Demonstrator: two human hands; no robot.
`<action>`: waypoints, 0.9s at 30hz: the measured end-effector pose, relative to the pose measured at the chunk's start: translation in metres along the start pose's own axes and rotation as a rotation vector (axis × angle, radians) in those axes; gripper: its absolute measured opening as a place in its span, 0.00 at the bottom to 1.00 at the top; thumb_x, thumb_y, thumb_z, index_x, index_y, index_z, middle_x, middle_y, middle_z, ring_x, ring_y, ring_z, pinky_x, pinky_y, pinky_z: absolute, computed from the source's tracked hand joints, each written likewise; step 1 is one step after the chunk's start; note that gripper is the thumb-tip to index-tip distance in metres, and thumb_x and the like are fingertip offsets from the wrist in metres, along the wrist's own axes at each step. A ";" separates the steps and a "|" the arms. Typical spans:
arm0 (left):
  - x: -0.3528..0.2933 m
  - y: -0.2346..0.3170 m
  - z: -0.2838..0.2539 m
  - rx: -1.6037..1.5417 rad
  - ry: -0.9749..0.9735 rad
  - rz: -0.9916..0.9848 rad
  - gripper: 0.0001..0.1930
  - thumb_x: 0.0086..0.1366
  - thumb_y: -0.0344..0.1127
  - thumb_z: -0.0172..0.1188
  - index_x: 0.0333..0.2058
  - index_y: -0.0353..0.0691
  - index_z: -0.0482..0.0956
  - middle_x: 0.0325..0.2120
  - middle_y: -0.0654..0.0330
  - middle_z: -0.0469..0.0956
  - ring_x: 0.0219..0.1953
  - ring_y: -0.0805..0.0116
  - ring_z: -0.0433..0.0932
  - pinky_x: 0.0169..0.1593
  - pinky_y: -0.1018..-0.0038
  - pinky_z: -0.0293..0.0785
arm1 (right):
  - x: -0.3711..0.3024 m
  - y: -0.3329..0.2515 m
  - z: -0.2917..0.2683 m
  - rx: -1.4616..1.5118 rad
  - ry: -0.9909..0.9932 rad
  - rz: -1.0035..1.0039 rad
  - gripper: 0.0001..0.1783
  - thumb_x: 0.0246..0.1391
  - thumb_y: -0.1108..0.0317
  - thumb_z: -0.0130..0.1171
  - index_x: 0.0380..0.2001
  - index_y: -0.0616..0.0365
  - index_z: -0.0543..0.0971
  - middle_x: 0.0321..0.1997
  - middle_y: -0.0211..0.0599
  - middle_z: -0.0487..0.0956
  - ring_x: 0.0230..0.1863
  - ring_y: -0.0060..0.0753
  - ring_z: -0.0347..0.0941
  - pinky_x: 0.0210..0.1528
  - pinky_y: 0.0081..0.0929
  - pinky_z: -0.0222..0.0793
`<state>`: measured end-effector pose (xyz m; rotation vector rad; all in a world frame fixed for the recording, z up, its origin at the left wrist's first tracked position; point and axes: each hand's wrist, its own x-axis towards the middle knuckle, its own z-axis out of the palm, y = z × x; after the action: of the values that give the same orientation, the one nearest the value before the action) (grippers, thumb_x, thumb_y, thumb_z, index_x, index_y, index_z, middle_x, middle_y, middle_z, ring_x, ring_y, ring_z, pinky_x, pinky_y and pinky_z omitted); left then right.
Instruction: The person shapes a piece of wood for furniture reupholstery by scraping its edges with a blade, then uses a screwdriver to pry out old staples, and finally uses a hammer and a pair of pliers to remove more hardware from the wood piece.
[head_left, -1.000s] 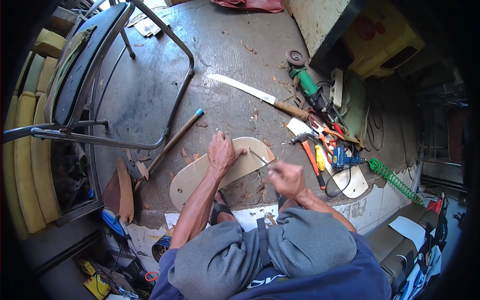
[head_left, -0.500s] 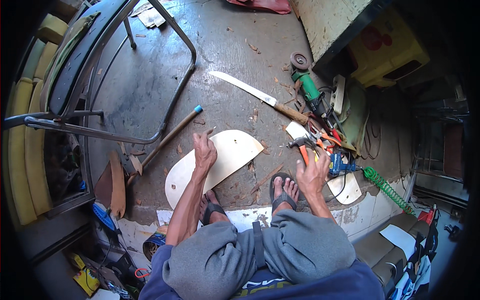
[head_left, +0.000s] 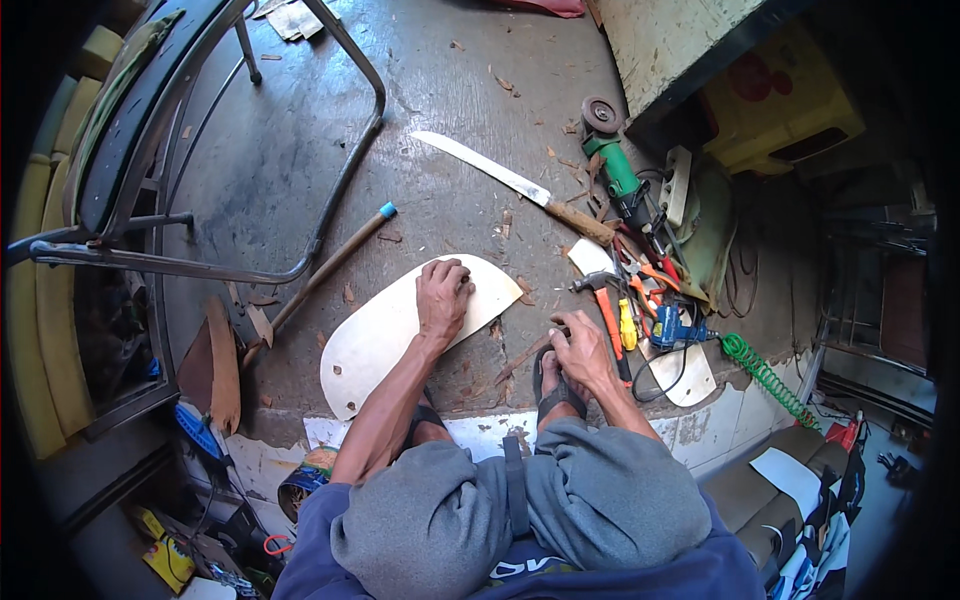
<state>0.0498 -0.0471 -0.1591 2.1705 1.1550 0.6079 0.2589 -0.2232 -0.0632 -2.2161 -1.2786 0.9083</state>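
A pale flat board [head_left: 390, 335] with rounded ends and small holes lies on the floor before my feet. My left hand [head_left: 443, 300] rests on its right part, fingers curled together close to a hole; whatever they pinch is hidden. My right hand [head_left: 583, 350] hovers over my right foot, fingers loosely bent and apart, with nothing visible in them. Just right of it lie a hammer [head_left: 608, 318] with an orange handle and a yellow-handled tool [head_left: 627, 324]. A blue power tool [head_left: 678, 328] with a coiled green hose [head_left: 765, 375] sits beyond.
A long blade [head_left: 485, 168] with a wooden handle and a green angle grinder [head_left: 618, 175] lie farther off. At left are a wooden-handled tool [head_left: 335, 262] and a metal chair frame [head_left: 340, 190]. A second pale board [head_left: 682, 375] lies right. Wood chips litter the floor.
My left hand has come down and right onto the board. My right hand has drawn left, away from the tools, uncovering the hammer and the yellow-handled tool.
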 end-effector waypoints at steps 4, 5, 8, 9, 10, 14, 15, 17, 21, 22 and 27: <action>-0.003 -0.003 0.002 -0.007 0.009 -0.013 0.17 0.57 0.34 0.73 0.45 0.41 0.83 0.51 0.57 0.80 0.59 0.51 0.72 0.61 0.56 0.66 | -0.010 0.009 -0.007 0.005 0.021 0.063 0.17 0.60 0.67 0.61 0.51 0.62 0.82 0.46 0.53 0.80 0.46 0.55 0.80 0.50 0.45 0.76; -0.002 -0.003 0.001 -0.012 0.011 -0.019 0.18 0.56 0.34 0.73 0.46 0.41 0.83 0.52 0.56 0.79 0.58 0.51 0.72 0.62 0.56 0.66 | -0.012 0.014 -0.010 0.013 0.035 0.070 0.17 0.60 0.67 0.61 0.51 0.62 0.82 0.47 0.53 0.80 0.45 0.55 0.81 0.50 0.45 0.76; -0.002 -0.005 0.001 -0.015 0.033 0.000 0.16 0.57 0.33 0.73 0.45 0.40 0.83 0.52 0.54 0.79 0.58 0.51 0.72 0.62 0.56 0.67 | -0.016 0.039 -0.008 -0.023 0.095 0.125 0.17 0.61 0.67 0.61 0.50 0.62 0.82 0.47 0.53 0.82 0.45 0.52 0.82 0.50 0.42 0.77; -0.002 -0.007 0.001 -0.022 0.031 0.000 0.15 0.58 0.33 0.72 0.44 0.40 0.83 0.51 0.54 0.79 0.58 0.51 0.73 0.62 0.55 0.67 | -0.016 0.044 -0.008 -0.036 0.109 0.152 0.17 0.61 0.67 0.61 0.50 0.63 0.82 0.46 0.53 0.82 0.45 0.52 0.83 0.51 0.40 0.78; -0.001 -0.009 0.001 -0.030 0.029 0.000 0.14 0.58 0.32 0.71 0.44 0.40 0.84 0.51 0.54 0.79 0.57 0.50 0.73 0.62 0.55 0.67 | -0.016 0.049 -0.009 -0.055 0.107 0.170 0.17 0.61 0.67 0.60 0.50 0.63 0.82 0.47 0.54 0.82 0.45 0.52 0.83 0.51 0.41 0.78; -0.001 -0.010 0.000 -0.047 0.027 0.029 0.08 0.61 0.30 0.69 0.40 0.40 0.85 0.48 0.54 0.80 0.55 0.51 0.74 0.61 0.58 0.68 | -0.021 0.062 -0.009 -0.064 0.105 0.177 0.17 0.61 0.67 0.60 0.49 0.63 0.83 0.47 0.54 0.83 0.46 0.52 0.83 0.51 0.41 0.78; 0.000 -0.010 0.000 -0.097 0.046 -0.029 0.07 0.61 0.30 0.68 0.39 0.39 0.85 0.47 0.54 0.81 0.54 0.52 0.75 0.60 0.59 0.69 | -0.022 0.062 -0.009 -0.065 0.094 0.184 0.16 0.61 0.67 0.60 0.49 0.63 0.83 0.47 0.54 0.83 0.46 0.52 0.83 0.52 0.41 0.78; 0.000 -0.011 -0.002 -0.196 0.082 -0.146 0.06 0.62 0.30 0.67 0.38 0.39 0.86 0.45 0.55 0.82 0.53 0.54 0.75 0.59 0.61 0.70 | -0.023 0.061 -0.007 -0.073 0.092 0.175 0.16 0.61 0.66 0.60 0.49 0.63 0.83 0.46 0.54 0.83 0.46 0.53 0.83 0.52 0.41 0.78; 0.014 -0.008 -0.004 -0.099 0.008 -0.221 0.04 0.62 0.32 0.68 0.35 0.41 0.89 0.40 0.56 0.81 0.48 0.55 0.75 0.56 0.62 0.71 | -0.026 0.056 -0.005 -0.066 0.080 0.193 0.16 0.62 0.66 0.60 0.49 0.63 0.83 0.46 0.54 0.83 0.46 0.53 0.83 0.52 0.41 0.78; 0.013 -0.009 0.000 -0.071 0.019 -0.195 0.04 0.62 0.32 0.69 0.35 0.42 0.89 0.40 0.55 0.79 0.48 0.54 0.74 0.56 0.61 0.70 | -0.026 0.054 -0.005 -0.055 0.066 0.217 0.16 0.62 0.66 0.60 0.49 0.63 0.83 0.46 0.54 0.83 0.47 0.53 0.83 0.52 0.41 0.78; 0.014 -0.008 0.001 -0.013 -0.003 -0.189 0.06 0.61 0.34 0.70 0.36 0.42 0.89 0.40 0.54 0.78 0.48 0.52 0.72 0.56 0.59 0.69 | -0.024 0.054 -0.006 -0.045 0.084 0.198 0.16 0.61 0.66 0.60 0.49 0.63 0.83 0.46 0.53 0.83 0.46 0.53 0.83 0.51 0.41 0.78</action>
<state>0.0532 -0.0317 -0.1633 2.0209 1.3319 0.5276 0.2872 -0.2708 -0.0857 -2.4224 -1.0660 0.8535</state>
